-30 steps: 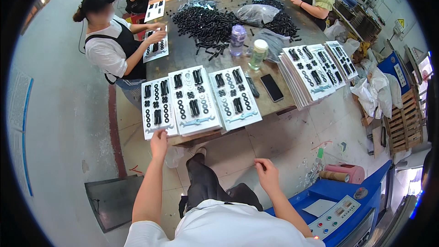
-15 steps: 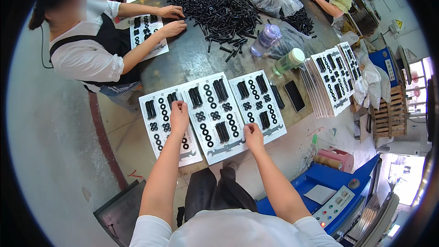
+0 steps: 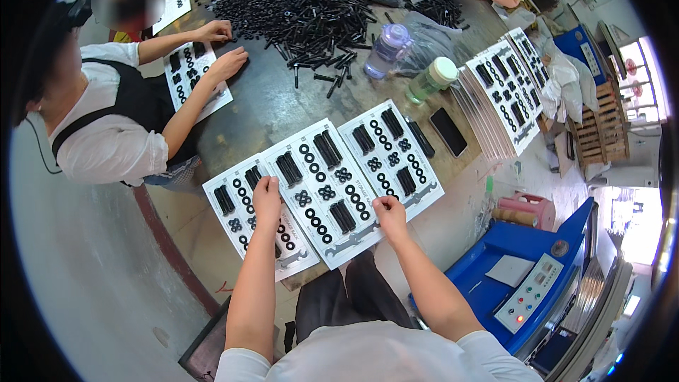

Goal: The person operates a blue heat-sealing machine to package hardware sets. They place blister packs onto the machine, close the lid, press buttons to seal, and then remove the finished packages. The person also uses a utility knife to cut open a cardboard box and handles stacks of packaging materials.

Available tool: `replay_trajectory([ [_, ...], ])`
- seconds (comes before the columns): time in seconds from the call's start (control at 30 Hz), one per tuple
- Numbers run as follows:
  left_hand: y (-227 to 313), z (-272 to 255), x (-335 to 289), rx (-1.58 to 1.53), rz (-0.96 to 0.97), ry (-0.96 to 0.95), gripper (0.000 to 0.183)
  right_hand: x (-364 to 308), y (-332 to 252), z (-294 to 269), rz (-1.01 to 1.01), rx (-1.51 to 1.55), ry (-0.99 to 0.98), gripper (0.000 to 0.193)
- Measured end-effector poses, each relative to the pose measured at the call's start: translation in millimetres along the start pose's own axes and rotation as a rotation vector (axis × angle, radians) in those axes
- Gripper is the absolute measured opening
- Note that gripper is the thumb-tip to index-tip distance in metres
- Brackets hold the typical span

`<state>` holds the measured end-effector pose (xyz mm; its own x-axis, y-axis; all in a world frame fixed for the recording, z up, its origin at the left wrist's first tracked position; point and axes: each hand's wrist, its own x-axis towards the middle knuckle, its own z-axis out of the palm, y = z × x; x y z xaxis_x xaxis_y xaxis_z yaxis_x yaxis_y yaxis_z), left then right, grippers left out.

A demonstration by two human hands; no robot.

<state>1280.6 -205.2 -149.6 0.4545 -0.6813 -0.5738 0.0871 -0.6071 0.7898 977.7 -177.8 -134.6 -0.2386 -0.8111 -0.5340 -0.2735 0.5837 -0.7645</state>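
The middle card (image 3: 315, 196), flat, white and rectangular, carries cylindrical black bolts (image 3: 327, 150), ring-shaped washers (image 3: 316, 226) and a flat grey wrench (image 3: 353, 242). It lies between the left card (image 3: 305, 246) and right card (image 3: 383, 163), at the scuffed metal table (image 3: 262, 99)'s near edge. Fingers and thumbs drawn together, the left hand (image 3: 267, 204) pinches its left edge, the right hand (image 3: 390, 216) its right.

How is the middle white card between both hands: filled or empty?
Filled: the middle white card carries black bolts, black rings and a wrench.
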Motion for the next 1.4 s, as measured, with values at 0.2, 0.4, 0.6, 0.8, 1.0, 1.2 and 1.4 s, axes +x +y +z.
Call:
replay_trajectory([
  [0.2,34.3,5.0,-23.6,-0.055,-0.006,-0.139,0.023,-14.7,1.6,-22.1,-0.013,0.094,0.069,0.018],
  [0.4,70.9,62.2,-103.8,-0.029,0.004,-0.210,0.023,-46.6,28.5,-117.8,-0.070,0.184,0.134,0.017],
  [0.6,76.8,131.2,-157.3,0.053,0.060,-0.644,0.017,-100.6,38.6,-218.0,-0.013,0.142,0.281,0.019],
  [0.8,73.6,280.0,-300.8,0.093,0.080,-0.994,0.014,-198.2,109.7,-384.8,0.082,0.074,0.598,0.024],
  [1.0,53.3,441.6,-433.0,0.294,0.073,-1.267,0.019,-278.1,163.3,-540.6,0.272,0.186,0.835,0.026],
  [1.2,28.9,610.9,-578.5,0.362,0.052,-1.609,0.023,-344.0,210.8,-691.5,0.408,0.259,1.042,0.023],
  [1.4,-20.2,761.5,-691.4,0.435,0.017,-1.818,0.027,-364.9,274.3,-806.3,0.471,0.357,1.242,0.019],
])
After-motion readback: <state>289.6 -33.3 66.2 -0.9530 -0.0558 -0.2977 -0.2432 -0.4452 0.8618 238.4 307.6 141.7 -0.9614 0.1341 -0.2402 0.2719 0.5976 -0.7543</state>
